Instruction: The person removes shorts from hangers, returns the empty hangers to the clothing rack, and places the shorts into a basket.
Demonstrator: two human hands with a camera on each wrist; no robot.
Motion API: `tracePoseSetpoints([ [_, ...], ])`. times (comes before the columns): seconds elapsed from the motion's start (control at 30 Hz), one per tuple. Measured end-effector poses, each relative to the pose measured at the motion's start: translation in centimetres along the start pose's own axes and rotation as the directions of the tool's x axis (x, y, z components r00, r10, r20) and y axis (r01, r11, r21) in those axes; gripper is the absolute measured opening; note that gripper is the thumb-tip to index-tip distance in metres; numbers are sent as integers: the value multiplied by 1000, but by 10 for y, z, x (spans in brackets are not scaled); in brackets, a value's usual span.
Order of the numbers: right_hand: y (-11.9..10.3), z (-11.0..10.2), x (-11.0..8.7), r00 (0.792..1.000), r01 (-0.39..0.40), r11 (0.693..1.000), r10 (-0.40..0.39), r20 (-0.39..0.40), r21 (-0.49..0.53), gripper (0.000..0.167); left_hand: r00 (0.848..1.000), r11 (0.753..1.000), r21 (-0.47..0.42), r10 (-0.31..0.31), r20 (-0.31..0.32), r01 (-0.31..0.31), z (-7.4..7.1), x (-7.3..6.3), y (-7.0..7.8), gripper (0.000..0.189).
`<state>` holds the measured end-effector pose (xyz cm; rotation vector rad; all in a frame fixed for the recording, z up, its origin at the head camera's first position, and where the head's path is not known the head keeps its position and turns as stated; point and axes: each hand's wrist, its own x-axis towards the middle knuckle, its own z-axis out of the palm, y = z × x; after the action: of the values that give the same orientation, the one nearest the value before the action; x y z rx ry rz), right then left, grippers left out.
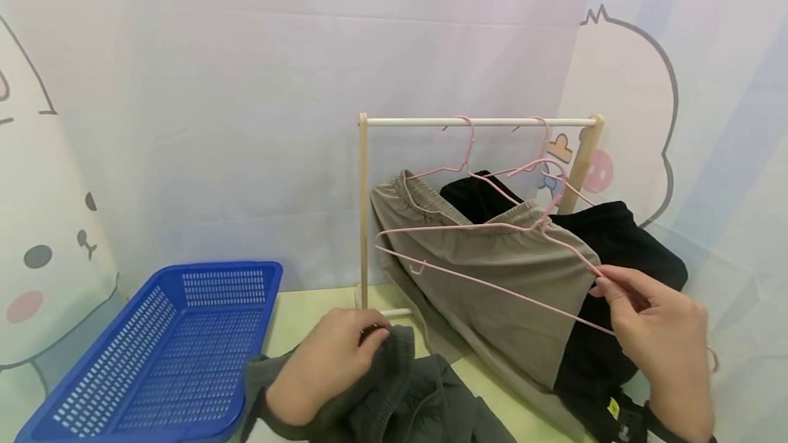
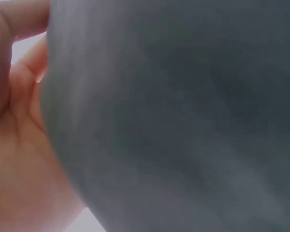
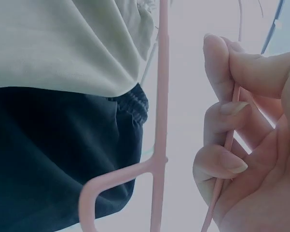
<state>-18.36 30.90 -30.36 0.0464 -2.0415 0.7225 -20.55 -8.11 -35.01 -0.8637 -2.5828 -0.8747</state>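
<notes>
My right hand (image 1: 661, 330) grips a pink clothes hanger (image 1: 486, 290) by its sloping arm, and in the right wrist view the fingers (image 3: 227, 113) curl round the thin wire. The hanger's hook points up, in front of the rack. My left hand (image 1: 335, 361) pinches the elastic waistband of dark grey-green pants (image 1: 425, 395) at the front of the table. Their cloth (image 2: 173, 116) fills most of the left wrist view, beside the left palm. Beige pants (image 1: 492, 262) and black pants (image 1: 615, 238) hang on pink hangers behind the held one.
A small rack with wooden posts (image 1: 363, 210) and a white rail (image 1: 406, 122) stands on the pale green table (image 1: 301, 313). On the left is a blue plastic basket (image 1: 185, 354) with perforated sides. A curtain with cartoon animals (image 1: 215, 122) closes off the back.
</notes>
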Motion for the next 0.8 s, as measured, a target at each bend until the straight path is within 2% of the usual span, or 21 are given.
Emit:
tracePoseSetpoints([
  [0.1,1,4,0,1000,19,1000,-19,-10,-10,19,997,1000,18,-8,75,7,17,4,3,12],
  [0.27,0,6,1,999,38,999,-38,-9,-21,18,981,1000,7,-30,193,29,42,8,7,13],
  [0.37,0,6,1,999,42,999,-43,-9,-21,18,957,997,2,-72,280,75,54,7,8,8],
  [0.5,0,7,1,999,44,999,-44,-8,-16,18,915,991,0,-124,384,134,64,7,8,14],
  [0.6,1,8,1,999,47,999,-47,-4,-17,17,895,986,-21,-142,423,166,67,8,8,14],
  [0.63,1,8,1,999,48,999,-48,-3,-18,17,893,985,-25,-146,425,173,66,8,8,15],
  [0.67,1,8,1,999,51,999,-51,-4,-20,17,898,986,-22,-143,416,167,65,8,8,15],
  [0.8,1,7,1,998,60,998,-60,-11,-30,18,939,992,27,-124,320,122,54,6,6,23],
])
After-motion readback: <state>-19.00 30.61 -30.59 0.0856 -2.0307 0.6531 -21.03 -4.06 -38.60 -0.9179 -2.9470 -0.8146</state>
